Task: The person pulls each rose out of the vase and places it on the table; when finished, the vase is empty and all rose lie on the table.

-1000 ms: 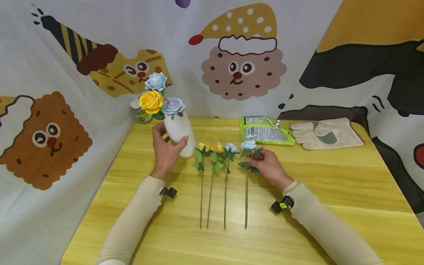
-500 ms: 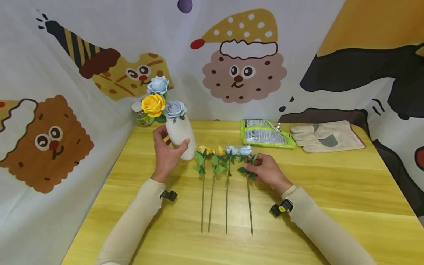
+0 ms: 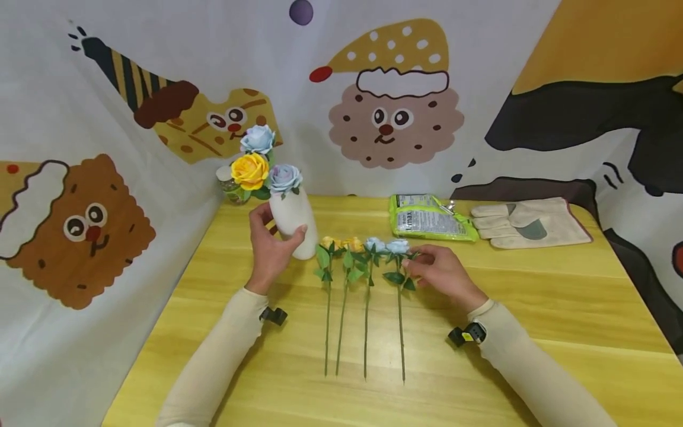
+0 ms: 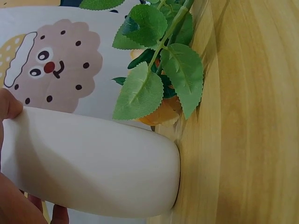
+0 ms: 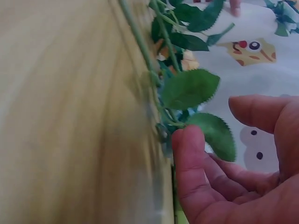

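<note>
My left hand (image 3: 269, 249) grips the white vase (image 3: 294, 224), fingers behind it and thumb across its front. In the vase stand a yellow rose (image 3: 249, 171), a light blue rose (image 3: 258, 140) and a bluish-lilac rose (image 3: 286, 178). The vase's base rests on the table in the left wrist view. My right hand (image 3: 445, 271) is beside the rightmost blue rose (image 3: 397, 247) lying on the table; thumb and fingers stand apart, a fingertip at its leaf (image 5: 212, 135). Left of it lie another blue rose (image 3: 374, 244) and two yellow roses (image 3: 352, 244), stems pointing towards me.
A green packet (image 3: 431, 218) and a pale work glove (image 3: 533, 222) lie at the back right of the wooden table (image 3: 480, 379). A small lidded jar (image 3: 232, 188) stands behind the vase, near the printed cloth (image 3: 304, 107).
My right hand has shifted the rightmost blue rose slightly left, towards the others, then loosened its fingers and drawn a little right. My left hand stays on the vase.
</note>
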Tool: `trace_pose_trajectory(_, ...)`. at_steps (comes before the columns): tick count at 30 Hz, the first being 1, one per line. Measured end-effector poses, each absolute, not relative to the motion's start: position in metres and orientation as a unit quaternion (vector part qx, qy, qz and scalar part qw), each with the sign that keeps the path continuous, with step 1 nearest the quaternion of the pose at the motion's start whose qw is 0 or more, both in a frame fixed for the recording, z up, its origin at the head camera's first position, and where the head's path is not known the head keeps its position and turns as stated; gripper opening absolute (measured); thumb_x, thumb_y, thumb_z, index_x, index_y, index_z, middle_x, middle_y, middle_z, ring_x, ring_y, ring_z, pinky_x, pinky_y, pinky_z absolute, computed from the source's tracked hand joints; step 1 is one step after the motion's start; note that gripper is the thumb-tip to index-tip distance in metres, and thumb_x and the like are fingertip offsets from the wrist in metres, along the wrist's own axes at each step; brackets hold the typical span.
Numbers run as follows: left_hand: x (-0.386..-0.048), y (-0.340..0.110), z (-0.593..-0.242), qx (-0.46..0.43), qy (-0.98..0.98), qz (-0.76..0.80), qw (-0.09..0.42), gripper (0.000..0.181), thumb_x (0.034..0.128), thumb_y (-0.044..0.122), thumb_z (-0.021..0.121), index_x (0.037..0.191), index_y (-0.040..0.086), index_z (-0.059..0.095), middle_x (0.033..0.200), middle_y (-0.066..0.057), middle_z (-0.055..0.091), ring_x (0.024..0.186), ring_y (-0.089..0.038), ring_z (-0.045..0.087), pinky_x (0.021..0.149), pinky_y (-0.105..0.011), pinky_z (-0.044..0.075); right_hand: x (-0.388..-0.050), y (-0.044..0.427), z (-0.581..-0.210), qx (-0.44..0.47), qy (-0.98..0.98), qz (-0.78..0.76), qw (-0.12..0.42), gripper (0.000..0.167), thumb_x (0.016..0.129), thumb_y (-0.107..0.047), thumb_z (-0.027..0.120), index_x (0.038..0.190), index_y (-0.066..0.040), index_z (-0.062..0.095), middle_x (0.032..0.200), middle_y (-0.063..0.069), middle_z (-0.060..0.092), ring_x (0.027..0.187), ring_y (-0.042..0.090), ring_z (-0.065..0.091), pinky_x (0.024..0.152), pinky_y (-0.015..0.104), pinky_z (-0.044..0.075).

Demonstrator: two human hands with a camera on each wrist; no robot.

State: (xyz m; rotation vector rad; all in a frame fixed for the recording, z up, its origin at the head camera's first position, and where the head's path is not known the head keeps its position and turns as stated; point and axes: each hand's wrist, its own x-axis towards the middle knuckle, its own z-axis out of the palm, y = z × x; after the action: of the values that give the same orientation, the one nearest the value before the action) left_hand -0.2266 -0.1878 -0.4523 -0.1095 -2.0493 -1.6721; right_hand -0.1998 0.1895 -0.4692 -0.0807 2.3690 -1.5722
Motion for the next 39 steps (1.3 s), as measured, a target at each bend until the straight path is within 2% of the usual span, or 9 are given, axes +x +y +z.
trace_pose_trajectory(4,-0.229,-0.187,-0.452,-0.043,-0.749,-0.614,0.246,0.079,0.0822,0.018,0.090,0.144,0.008,0.042,0.135,-0.013,0.049,0.123,-0.023,0.049,0.104,-0.054,0.046,-0.204,0.189,-0.460,-0.022,0.822,-0.554,0.129,0.057,0.100,-0.028,0.074,0.146,0.000,0.057,0.120,0.024,0.070,0.095,0.030,0.074,0.077,0.042,0.065)
trace_pose_trajectory(11,-0.228,-0.187,-0.451,-0.035,-0.751,-0.614,0.241,0.079,0.0813,0.017,0.090,0.143,0.008,0.042,0.135,-0.013,0.049,0.123,-0.022,0.049,0.105,-0.054,0.045,-0.212,0.186,-0.442,-0.048,0.843,-0.531,0.066,0.040,0.102,-0.026,0.071,0.132,0.000,0.066,0.122,0.022,0.073,0.094,0.037,0.072,0.077,0.042,0.063)
trace_pose_trajectory(17,-0.228,-0.188,-0.452,-0.034,-0.756,-0.607,0.241,0.080,0.0812,0.019,0.090,0.143,0.009,0.041,0.136,-0.012,0.049,0.124,-0.023,0.049,0.107,-0.055,0.046,-0.219,0.179,-0.430,-0.062,0.821,-0.566,0.050,0.033,0.102,-0.024,0.071,0.125,0.000,0.067,0.121,0.022,0.071,0.105,0.038,0.069,0.081,0.042,0.064)
trace_pose_trajectory(22,-0.230,-0.186,-0.451,-0.033,-0.755,-0.609,0.241,0.079,0.0817,0.017,0.090,0.143,0.007,0.041,0.135,-0.013,0.049,0.124,-0.023,0.049,0.107,-0.055,0.045,-0.225,0.165,-0.419,-0.080,0.810,-0.580,0.035,0.031,0.102,-0.024,0.072,0.124,-0.002,0.068,0.119,0.018,0.071,0.105,0.040,0.069,0.081,0.043,0.064)
trace_pose_trajectory(27,-0.230,-0.185,-0.452,-0.029,-0.753,-0.612,0.238,0.080,0.0814,0.014,0.090,0.144,0.007,0.040,0.135,-0.013,0.049,0.124,-0.023,0.048,0.107,-0.054,0.045,-0.230,0.149,-0.407,-0.094,0.796,-0.597,0.025,0.030,0.102,-0.024,0.072,0.122,-0.003,0.069,0.112,0.012,0.071,0.097,0.029,0.071,0.078,0.037,0.062)
trace_pose_trajectory(32,-0.232,-0.187,-0.454,-0.028,-0.758,-0.606,0.241,0.080,0.0805,0.020,0.091,0.142,0.010,0.042,0.134,-0.011,0.049,0.123,-0.021,0.049,0.106,-0.054,0.046,-0.235,0.132,-0.394,-0.112,0.786,-0.608,0.016,0.029,0.102,-0.027,0.072,0.121,-0.005,0.070,0.112,0.017,0.071,0.094,0.019,0.070,0.076,0.031,0.059)
trace_pose_trajectory(39,-0.232,-0.188,-0.455,-0.034,-0.757,-0.606,0.242,0.080,0.0799,0.021,0.091,0.142,0.011,0.042,0.135,-0.011,0.049,0.123,-0.022,0.049,0.107,-0.056,0.046,-0.243,0.104,-0.377,-0.141,0.781,-0.609,-0.005,0.024,0.101,-0.029,0.073,0.117,-0.011,0.073,0.107,0.009,0.071,0.096,0.021,0.068,0.076,0.033,0.059)
